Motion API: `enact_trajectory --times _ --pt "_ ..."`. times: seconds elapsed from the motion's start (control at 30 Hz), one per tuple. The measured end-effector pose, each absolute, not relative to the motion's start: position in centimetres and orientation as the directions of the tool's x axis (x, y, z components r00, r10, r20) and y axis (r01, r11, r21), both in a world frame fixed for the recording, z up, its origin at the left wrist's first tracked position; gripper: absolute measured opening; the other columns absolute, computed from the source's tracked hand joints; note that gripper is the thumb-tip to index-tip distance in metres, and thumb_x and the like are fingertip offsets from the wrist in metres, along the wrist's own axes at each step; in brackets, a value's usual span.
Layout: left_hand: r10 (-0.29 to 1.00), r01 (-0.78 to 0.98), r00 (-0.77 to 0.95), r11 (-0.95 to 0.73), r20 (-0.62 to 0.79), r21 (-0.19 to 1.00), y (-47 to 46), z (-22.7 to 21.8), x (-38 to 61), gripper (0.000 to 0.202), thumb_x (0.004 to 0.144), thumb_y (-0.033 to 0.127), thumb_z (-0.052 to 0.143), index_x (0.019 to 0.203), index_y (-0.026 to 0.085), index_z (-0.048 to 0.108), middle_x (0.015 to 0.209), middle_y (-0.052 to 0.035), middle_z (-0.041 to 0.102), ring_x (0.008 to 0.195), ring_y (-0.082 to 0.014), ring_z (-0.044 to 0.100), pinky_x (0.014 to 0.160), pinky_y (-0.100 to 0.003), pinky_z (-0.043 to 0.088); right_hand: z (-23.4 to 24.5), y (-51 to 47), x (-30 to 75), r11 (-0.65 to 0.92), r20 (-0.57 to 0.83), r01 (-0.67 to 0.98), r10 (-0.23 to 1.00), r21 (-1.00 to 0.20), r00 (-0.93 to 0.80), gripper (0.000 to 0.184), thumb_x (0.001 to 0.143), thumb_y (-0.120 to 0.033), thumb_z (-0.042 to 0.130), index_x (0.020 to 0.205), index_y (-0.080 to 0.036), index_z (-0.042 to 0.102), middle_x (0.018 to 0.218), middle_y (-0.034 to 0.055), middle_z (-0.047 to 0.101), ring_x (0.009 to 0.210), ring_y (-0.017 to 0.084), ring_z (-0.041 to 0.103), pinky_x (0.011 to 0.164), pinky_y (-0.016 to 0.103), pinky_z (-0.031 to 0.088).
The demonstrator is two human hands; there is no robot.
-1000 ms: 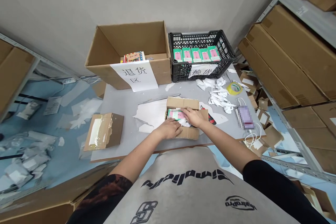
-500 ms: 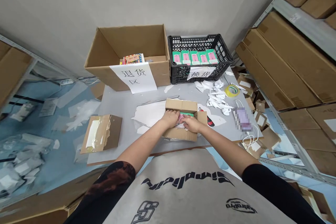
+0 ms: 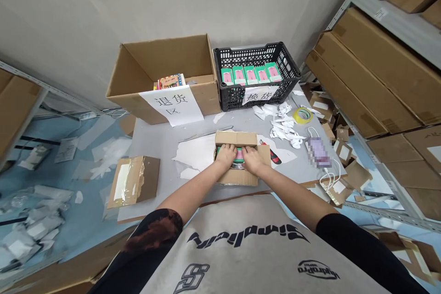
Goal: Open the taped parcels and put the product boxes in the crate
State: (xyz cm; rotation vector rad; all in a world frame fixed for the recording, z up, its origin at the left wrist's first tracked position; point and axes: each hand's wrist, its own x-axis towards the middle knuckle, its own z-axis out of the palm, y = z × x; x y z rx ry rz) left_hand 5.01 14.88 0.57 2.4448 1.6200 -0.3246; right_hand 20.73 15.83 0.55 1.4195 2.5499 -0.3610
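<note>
An open cardboard carton (image 3: 238,177) lies in front of me on the grey table, with its flaps folded outward. Inside it is a green-and-pink box (image 3: 240,154), seen only in part between my hands. My left hand (image 3: 226,155) reaches into the carton with bent fingers gripping the left part of this box. My right hand (image 3: 251,158) grips its right part in the same way. The fingertips of both hands are partly hidden inside the carton. Some clear wrapping shows below the box.
At the back stand a large carton (image 3: 161,106) with a paper sign and a black crate (image 3: 255,94) of green-and-pink boxes. A taped carton (image 3: 132,181) sits left. Rightward lie a red-and-black tool (image 3: 274,156), torn paper (image 3: 285,132), a tape roll (image 3: 302,115) and a phone (image 3: 317,151).
My right hand has shifted slightly right and deeper, its fingers now on the green-and-pink box. More of the box's front shows between my hands. The view has tilted slightly.
</note>
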Motion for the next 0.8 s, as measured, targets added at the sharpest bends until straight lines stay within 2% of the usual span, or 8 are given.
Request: enact_trajectory --times 0.1,0.17,0.23,0.3,0.47,0.67,0.8 --pt "0.868 0.91 0.412 -0.409 -0.279 0.071 14.5 0.4 4.5 0.046 0.08 0.039 0.069 0.117 0.012 0.062 0.115 -0.0185 0.058 0.109 -0.0329 0.052 0.093 -0.044 0.037 0.1 16.0 20.1 0.504 -0.292 0.857 0.808 -0.105 -0.511 0.062 0.071 -0.034 0.077 0.121 -0.005 0.055 0.113 0.021 0.061 0.108 0.032 0.053 0.096 0.039 0.037" --pt "0.853 0.894 0.447 -0.429 -0.268 0.125 14.3 0.3 4.0 0.044 0.083 0.046 0.064 0.114 0.014 0.064 0.117 -0.0165 0.057 0.108 -0.0313 0.052 0.093 -0.043 0.038 -0.2 16.1 19.8 0.499 -0.285 0.862 0.816 -0.094 -0.503 0.06 0.072 -0.04 0.075 0.118 -0.005 0.058 0.111 0.0213 0.062 0.108 0.033 0.051 0.096 0.042 0.035" --pt "0.859 0.896 0.443 -0.417 -0.258 0.151 14.2 0.3 3.8 0.034 0.09 0.04 0.055 0.113 0.017 0.065 0.119 -0.0146 0.057 0.107 -0.0286 0.053 0.092 -0.04 0.039 -0.4 16.1 19.7 0.496 -0.274 0.864 0.822 -0.081 -0.498 0.057 0.073 -0.041 0.072 0.116 -0.007 0.059 0.113 0.0205 0.061 0.108 0.033 0.049 0.094 0.042 0.035" --pt "0.874 0.909 0.416 -0.393 -0.253 0.137 14.0 0.3 4.0 0.032 0.089 0.032 0.057 0.117 0.017 0.063 0.119 -0.0146 0.057 0.107 -0.0282 0.053 0.09 -0.039 0.039 -0.4 16.0 19.6 0.495 -0.263 0.866 0.829 -0.067 -0.494 0.053 0.072 -0.038 0.072 0.114 -0.01 0.06 0.114 0.0193 0.06 0.108 0.032 0.048 0.092 0.042 0.034" --pt "0.901 0.938 0.345 -0.336 -0.264 0.081 13.7 0.7 5.4 0.057 0.072 0.028 0.075 0.123 0.01 0.056 0.116 -0.0182 0.059 0.108 -0.0323 0.052 0.092 -0.042 0.036 -0.2 15.4 19.7 0.479 -0.211 0.875 0.851 -0.06 -0.481 0.056 0.062 -0.037 0.077 0.11 -0.012 0.061 0.112 0.0181 0.058 0.108 0.033 0.045 0.092 0.043 0.032" --pt "0.929 0.954 0.3 -0.289 -0.214 0.085 13.1 1.7 6.0 0.042 0.074 0.021 0.068 0.113 0.009 0.058 0.113 -0.0193 0.06 0.104 -0.0322 0.055 0.089 -0.044 0.035 0.2 14.4 20.6 0.463 -0.108 0.876 0.872 -0.133 -0.478 0.056 0.062 -0.041 0.076 0.109 -0.017 0.056 0.108 0.0141 0.057 0.103 0.032 0.048 0.091 0.043 0.034" --pt "0.946 0.955 0.292 -0.28 -0.143 0.101 12.6 2.2 5.8 0.047 0.07 0.023 0.071 0.113 0.012 0.056 0.112 -0.016 0.059 0.102 -0.03 0.056 0.088 -0.042 0.037 0.6 14.5 21.7 0.539 -0.044 0.812 0.827 -0.222 -0.561 0.057 0.066 -0.036 0.074 0.115 -0.016 0.054 0.114 0.0149 0.055 0.109 0.032 0.047 0.095 0.044 0.035"
